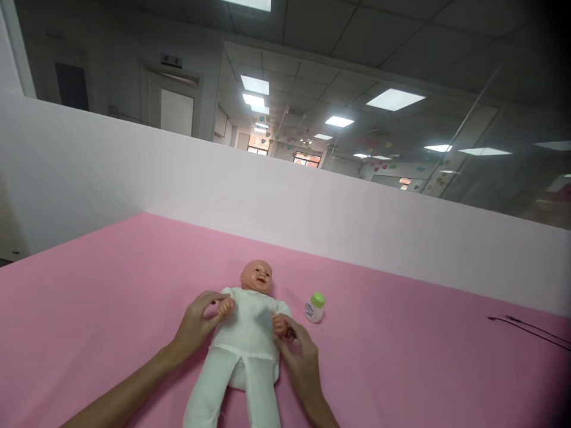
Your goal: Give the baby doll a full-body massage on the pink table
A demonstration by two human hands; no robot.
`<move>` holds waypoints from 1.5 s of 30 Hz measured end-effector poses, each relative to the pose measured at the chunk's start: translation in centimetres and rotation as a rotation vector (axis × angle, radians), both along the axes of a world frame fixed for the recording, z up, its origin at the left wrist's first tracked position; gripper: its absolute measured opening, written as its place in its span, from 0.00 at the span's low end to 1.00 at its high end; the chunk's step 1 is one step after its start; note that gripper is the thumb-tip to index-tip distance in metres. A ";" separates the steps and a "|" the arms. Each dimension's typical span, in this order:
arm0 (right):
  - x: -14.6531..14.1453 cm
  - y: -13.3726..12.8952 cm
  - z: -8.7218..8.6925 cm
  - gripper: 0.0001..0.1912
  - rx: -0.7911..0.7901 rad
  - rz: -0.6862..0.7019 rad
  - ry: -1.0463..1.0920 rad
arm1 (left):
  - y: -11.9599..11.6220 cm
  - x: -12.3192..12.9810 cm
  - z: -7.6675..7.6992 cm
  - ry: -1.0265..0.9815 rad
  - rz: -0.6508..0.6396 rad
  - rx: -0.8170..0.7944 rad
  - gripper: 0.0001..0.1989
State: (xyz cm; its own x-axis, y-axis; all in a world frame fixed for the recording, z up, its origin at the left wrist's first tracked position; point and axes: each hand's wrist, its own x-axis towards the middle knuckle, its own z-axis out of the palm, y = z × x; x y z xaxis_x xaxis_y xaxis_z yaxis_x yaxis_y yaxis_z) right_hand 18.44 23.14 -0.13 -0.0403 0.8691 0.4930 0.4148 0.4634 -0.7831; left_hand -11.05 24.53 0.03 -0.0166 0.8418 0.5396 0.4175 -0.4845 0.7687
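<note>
A baby doll (pixel 247 324) with a bare plastic head and white cloth body and limbs lies on its back on the pink surface, head away from me. My left hand (pixel 199 321) is at the doll's arm on the left, fingers and thumb closed about it beside the small plastic hand. On the other side, my right hand (pixel 303 356) pinches the doll's other arm near its plastic hand; some fingertips are hidden there. Both doll arms are bent up beside its chest. The lower ends of its legs run out of view.
Right of the doll stands a small whitish jar (pixel 314 311) with a green lid. Black thin cables (pixel 526 326) lie at the far right of the pink table cover (pixel 401 356). A low white wall (pixel 289 202) borders the back, with glass above it.
</note>
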 end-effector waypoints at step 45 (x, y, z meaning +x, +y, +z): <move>3.8 2.8 -1.7 0.29 -0.328 -0.242 0.873 | 1.7 -1.8 -3.3 -0.516 0.261 -0.155 0.26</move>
